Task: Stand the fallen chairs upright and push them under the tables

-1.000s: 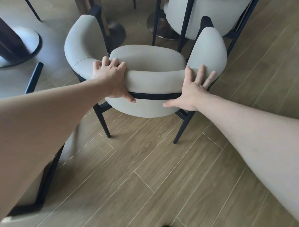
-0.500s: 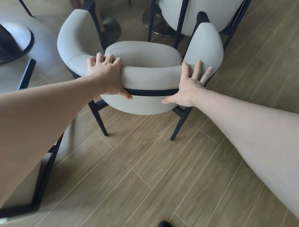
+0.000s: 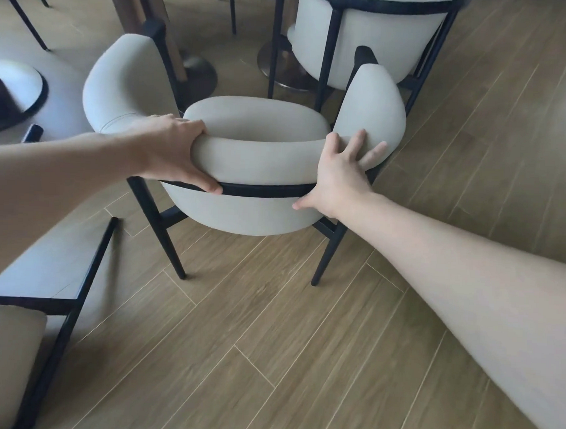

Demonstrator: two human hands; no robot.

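Observation:
A cream padded armchair (image 3: 254,161) with black legs stands upright on the wood floor, its curved back toward me. My left hand (image 3: 174,154) grips the left part of the backrest, fingers over the top and thumb on the black rail. My right hand (image 3: 342,171) lies flat against the right part of the backrest, fingers spread, thumb near the rail. A second cream chair (image 3: 27,316) lies on its side at the lower left, black frame showing, partly cut off by the edge.
A third cream chair (image 3: 364,39) stands just beyond, close to a round metal table base (image 3: 275,68). A wooden table column (image 3: 147,14) with its round base rises behind the held chair. Another round base (image 3: 18,89) sits at far left.
The chair has slid slightly away toward the table column. My left fingers now curl further over the backrest top. More of the fallen chair at lower left has come into view.

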